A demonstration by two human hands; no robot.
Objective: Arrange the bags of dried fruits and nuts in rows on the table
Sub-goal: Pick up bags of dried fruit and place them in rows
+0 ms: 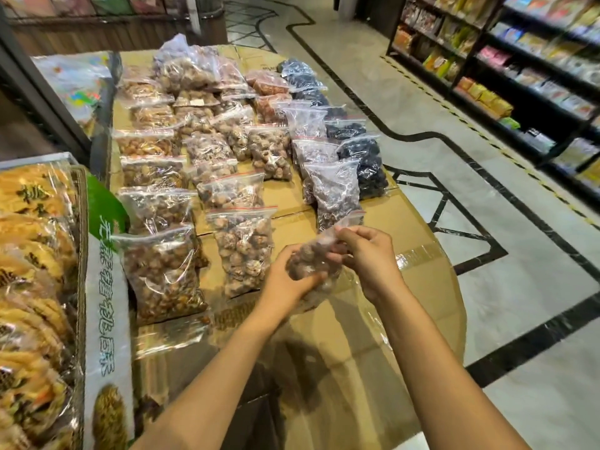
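Clear zip-top plastic bag of brown nuts [311, 264] at frame centre, above cardboard-covered counter [406, 228]. Left hand [292, 274] grips bag bottom; right hand [363, 251] pinches top. Rows of filled bags [240, 190] at 11 o'clock.

Left hand [289, 277] and right hand [363, 254], fingers curled.

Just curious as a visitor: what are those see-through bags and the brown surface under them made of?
The bags look like thin clear plastic: glossy, crinkled, contents visible, with a red zip strip along the top. The surface looks like flattened brown cardboard, with seams and shiny clear tape or film over the near part; what lies beneath cannot be seen.
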